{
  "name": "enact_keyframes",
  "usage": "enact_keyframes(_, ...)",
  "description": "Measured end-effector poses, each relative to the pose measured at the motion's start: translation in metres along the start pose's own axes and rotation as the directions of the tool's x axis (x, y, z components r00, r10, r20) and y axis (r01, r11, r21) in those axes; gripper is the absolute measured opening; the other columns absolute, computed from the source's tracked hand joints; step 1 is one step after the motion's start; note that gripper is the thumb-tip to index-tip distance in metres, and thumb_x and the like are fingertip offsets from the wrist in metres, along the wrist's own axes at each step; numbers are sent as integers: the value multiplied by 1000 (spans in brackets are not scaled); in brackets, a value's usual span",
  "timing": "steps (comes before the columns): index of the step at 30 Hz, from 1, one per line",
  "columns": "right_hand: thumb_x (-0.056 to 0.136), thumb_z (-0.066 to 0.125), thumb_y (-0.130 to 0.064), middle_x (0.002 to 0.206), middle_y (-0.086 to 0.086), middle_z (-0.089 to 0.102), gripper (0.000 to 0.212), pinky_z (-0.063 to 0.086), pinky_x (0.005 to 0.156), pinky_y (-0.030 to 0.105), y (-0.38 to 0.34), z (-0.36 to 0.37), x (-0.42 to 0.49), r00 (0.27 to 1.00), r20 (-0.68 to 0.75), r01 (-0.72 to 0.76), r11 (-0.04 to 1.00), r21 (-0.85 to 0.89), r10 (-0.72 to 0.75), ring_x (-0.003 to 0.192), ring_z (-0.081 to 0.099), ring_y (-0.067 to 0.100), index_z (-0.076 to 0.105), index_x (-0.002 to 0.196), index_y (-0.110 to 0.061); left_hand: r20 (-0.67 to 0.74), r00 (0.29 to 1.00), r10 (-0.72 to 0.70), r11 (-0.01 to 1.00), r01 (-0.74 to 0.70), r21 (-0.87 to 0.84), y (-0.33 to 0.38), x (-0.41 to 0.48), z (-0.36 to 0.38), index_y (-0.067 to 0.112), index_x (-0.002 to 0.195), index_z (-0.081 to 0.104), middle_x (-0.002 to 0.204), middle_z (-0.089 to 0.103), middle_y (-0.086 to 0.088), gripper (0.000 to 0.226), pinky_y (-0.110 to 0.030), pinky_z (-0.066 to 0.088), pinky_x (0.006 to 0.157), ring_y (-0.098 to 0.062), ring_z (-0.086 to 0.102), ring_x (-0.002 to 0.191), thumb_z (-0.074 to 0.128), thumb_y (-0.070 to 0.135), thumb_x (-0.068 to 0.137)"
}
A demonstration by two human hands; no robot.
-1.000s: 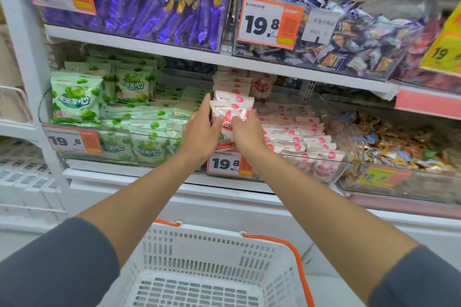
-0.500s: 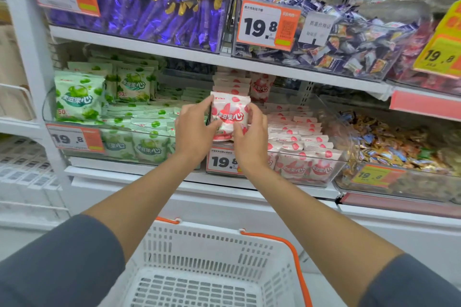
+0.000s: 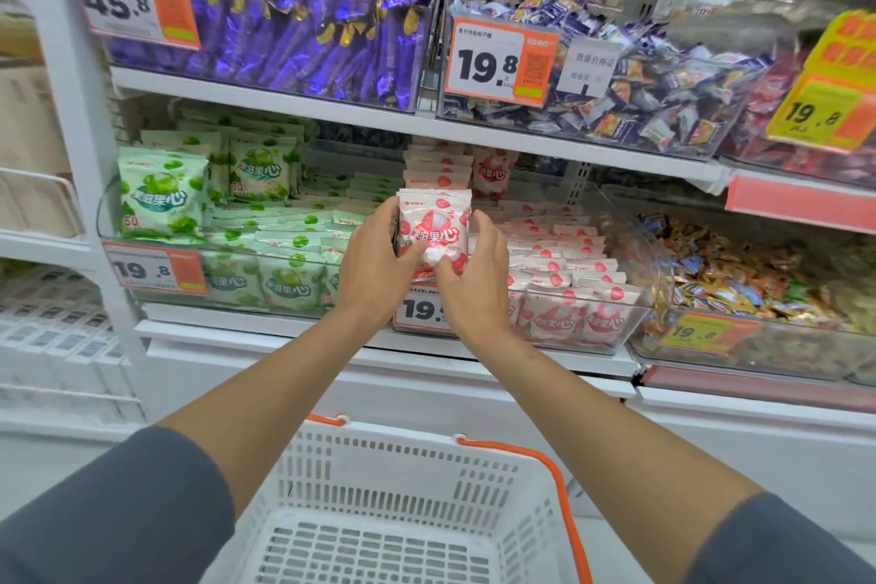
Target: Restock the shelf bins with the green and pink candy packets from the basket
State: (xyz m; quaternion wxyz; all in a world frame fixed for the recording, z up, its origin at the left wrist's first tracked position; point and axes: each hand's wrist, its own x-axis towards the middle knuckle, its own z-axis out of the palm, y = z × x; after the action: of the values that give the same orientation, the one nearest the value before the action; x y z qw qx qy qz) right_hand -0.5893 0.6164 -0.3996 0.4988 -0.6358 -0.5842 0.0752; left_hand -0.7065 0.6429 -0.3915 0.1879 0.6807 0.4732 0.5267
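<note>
Head view: My left hand (image 3: 374, 266) and right hand (image 3: 474, 280) grip one pink candy packet (image 3: 433, 228) between them. Fingers curl round its side edges and both thumbs press its face. I hold it upright, print toward me, over the front left corner of the clear pink-candy bin (image 3: 637, 280). The packet's top edge sits below the white shelf edge (image 3: 521, 142) overhead, and a stack of pink packets (image 3: 438, 171) rises just behind it. To the right, pink packets lie flat in rows, leaving open room between them and the shelf above. More of them stand against the bin's front wall.

Just to the left is the green-candy bin (image 3: 102, 223), with two green packets (image 3: 161, 194) upright at its back left and the rest lying flat or standing along the front. An orange price tag (image 3: 156, 270) hangs on its front. On the shelf above, one bin holds purple-wrapped candy (image 3: 284, 33) and the next holds small mixed sweets (image 3: 663, 95). A bin of gold and coloured sweets (image 3: 758, 280) stands to the right of the pink one. The white basket (image 3: 412, 474), with its orange handle, sits below my forearms.
</note>
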Motion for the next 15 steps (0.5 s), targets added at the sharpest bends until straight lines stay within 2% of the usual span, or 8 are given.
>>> enact_keyframes(3, 90, 57, -17, 147, 1, 34, 62, 32, 113, 41, -3, -5, -1, 997, 10, 80, 994, -74, -80, 135, 33, 18, 30, 146, -17, 13, 1000, -5, 999, 4, 40, -1, 0, -1, 27, 130, 52, 117, 60, 13, 50, -29, 48, 87, -10, 55, 110, 72, 24, 85)
enact_keyframes(6, 93, 57, -17, 153, 2, 30, 50, 27, 116, 43, 2, -5, 0, 971, 125, 226, 949, -221, -202, 142, 26, 19, 42, 141, -19, 77, 997, -12, 985, -1, 173, -6, 2, -3, 21, 141, 45, 137, 54, 5, 69, -35, 41, 104, -17, 45, 129, 77, 33, 81)
enact_keyframes(9, 95, 57, -13, 158, 3, 20, 50, 27, 117, 43, 12, 1, 2, 957, 206, 257, 923, -288, -202, 146, 17, 21, 42, 142, -20, 148, 989, 20, 957, -62, 285, -10, 6, -7, 22, 141, 45, 134, 57, 2, 69, -39, 41, 100, -23, 44, 126, 77, 32, 81)
enact_keyframes(12, 96, 53, -8, 157, 4, 20, 45, 34, 114, 41, 13, 6, 5, 970, 142, 224, 949, -222, -196, 145, 19, 21, 44, 138, -21, 177, 984, 15, 944, -73, 323, -12, 17, -5, 27, 143, 41, 123, 61, -4, 71, -38, 44, 93, -25, 47, 122, 76, 25, 82)
enact_keyframes(15, 94, 55, -8, 154, 5, 22, 43, 36, 112, 41, 11, 10, 5, 984, 95, 166, 971, -174, -151, 143, 21, 22, 47, 134, -20, 212, 977, -32, 964, -26, 266, -14, 20, -2, 28, 149, 35, 127, 59, -4, 77, -35, 42, 94, -23, 44, 126, 75, 19, 84)
